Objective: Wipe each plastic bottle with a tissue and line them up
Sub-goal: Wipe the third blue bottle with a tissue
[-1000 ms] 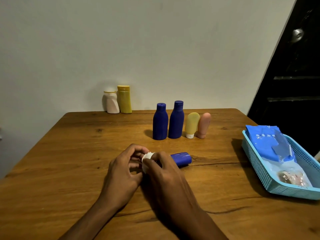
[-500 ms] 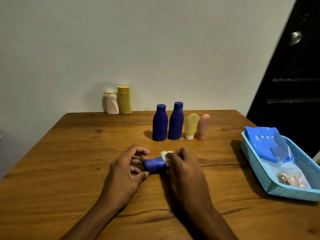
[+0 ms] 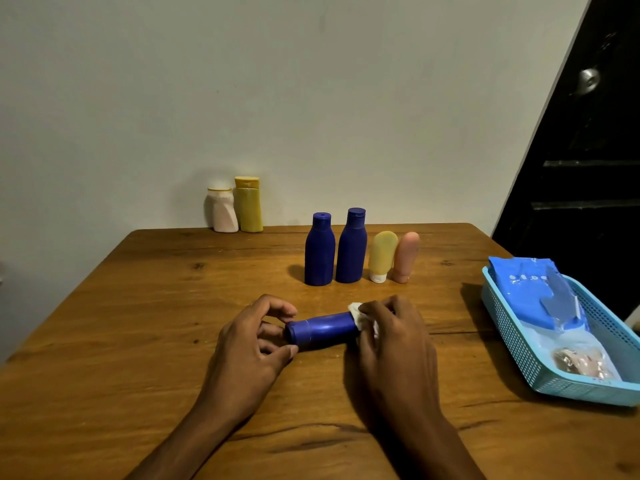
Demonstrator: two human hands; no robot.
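Head view is showing the left hand pinching a lying blue bottle's cap, the right hand gripping a tissue against it; a blue basket is holding a wipes packet.

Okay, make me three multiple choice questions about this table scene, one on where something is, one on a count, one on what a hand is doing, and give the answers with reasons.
1. Where does the blue tissue pack lie?
A. in the light blue basket
B. by the wall
C. under the left hand

2. How many dark blue bottles are on the table?
A. one
B. two
C. three

3. What is the right hand doing?
A. resting flat on the wood
B. holding a white tissue against the lying blue bottle
C. reaching into the basket

Answers:
1 A: the pack sits inside the basket at the right edge.
2 C: two stand upright, and one lies between the hands.
3 B: its fingers curl round the tissue at the bottle's end, while the left hand holds the cap end.
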